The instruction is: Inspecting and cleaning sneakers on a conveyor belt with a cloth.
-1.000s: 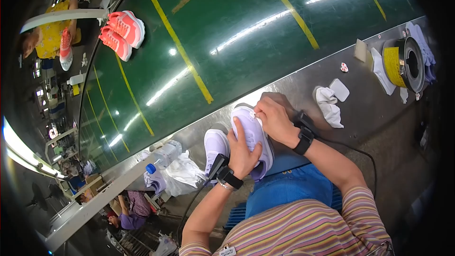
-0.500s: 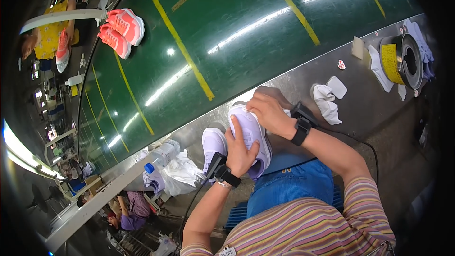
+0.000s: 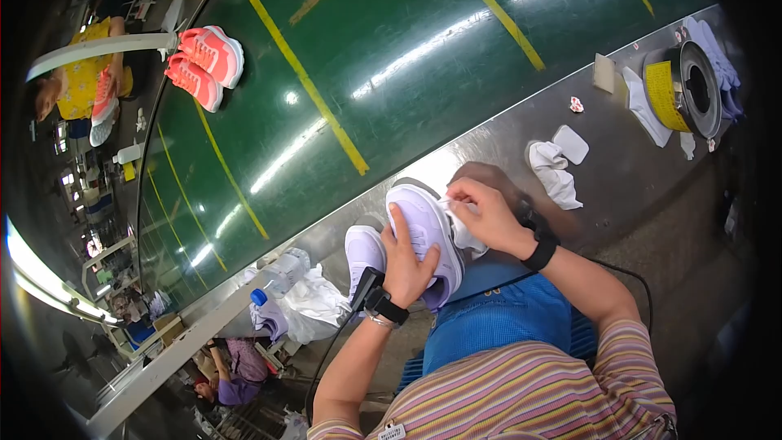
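A lavender sneaker (image 3: 415, 202) with a white sole is gripped by my left hand (image 3: 407, 270), its thumb and fingers spread round the upper and its toe pointing toward the belt. Pinched in my right hand (image 3: 493, 218) is a white cloth (image 3: 464, 236), which hangs beside the sole at the sneaker's right side. Whether the cloth touches the sole I cannot tell. Another lavender sneaker (image 3: 364, 251) stands on the metal ledge just left of my left hand.
Beyond the metal ledge (image 3: 533, 118) runs a green conveyor belt (image 3: 326, 57) carrying coral sneakers (image 3: 213, 57) and paler pairs. A crumpled cloth (image 3: 552, 175), a white pad (image 3: 571, 144) and a round metal tin (image 3: 696, 88) lie right. A bottle (image 3: 287, 269) stands left. Co-workers (image 3: 90, 90) are at far left.
My right hand has moved right, away from the sneaker's toe, and more of the white cloth now shows. The sneaker has shifted slightly left in my left hand.
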Demonstrator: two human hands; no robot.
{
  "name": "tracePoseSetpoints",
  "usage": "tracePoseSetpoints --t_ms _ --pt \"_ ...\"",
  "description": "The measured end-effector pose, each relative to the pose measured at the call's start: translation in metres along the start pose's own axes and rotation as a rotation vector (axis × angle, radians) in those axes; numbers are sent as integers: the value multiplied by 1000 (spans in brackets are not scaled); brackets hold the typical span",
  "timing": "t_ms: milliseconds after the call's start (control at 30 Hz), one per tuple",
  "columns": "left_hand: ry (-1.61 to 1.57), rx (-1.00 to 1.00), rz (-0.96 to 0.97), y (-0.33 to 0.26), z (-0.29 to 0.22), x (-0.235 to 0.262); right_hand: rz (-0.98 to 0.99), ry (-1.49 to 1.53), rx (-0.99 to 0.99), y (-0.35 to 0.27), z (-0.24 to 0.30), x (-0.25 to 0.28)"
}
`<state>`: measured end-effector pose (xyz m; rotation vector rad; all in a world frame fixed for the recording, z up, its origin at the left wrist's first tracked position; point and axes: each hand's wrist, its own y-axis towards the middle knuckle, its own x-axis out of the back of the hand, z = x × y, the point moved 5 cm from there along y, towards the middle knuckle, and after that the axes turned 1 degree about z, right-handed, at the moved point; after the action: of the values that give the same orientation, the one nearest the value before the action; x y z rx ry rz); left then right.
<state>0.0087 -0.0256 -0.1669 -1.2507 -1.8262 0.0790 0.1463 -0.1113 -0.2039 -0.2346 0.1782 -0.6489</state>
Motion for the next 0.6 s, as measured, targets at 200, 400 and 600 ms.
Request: tracePoseSetpoints --t_ms 200,400,600 --pt "-21 -22 9 1 1 1 2 -235 118 11 0 -17" --pt "-15 -15 -19 1 7 0 75 -348 86 13 1 -20" --pt "56 -29 -46 2 0 -4 24 -519 221 20 5 -20"
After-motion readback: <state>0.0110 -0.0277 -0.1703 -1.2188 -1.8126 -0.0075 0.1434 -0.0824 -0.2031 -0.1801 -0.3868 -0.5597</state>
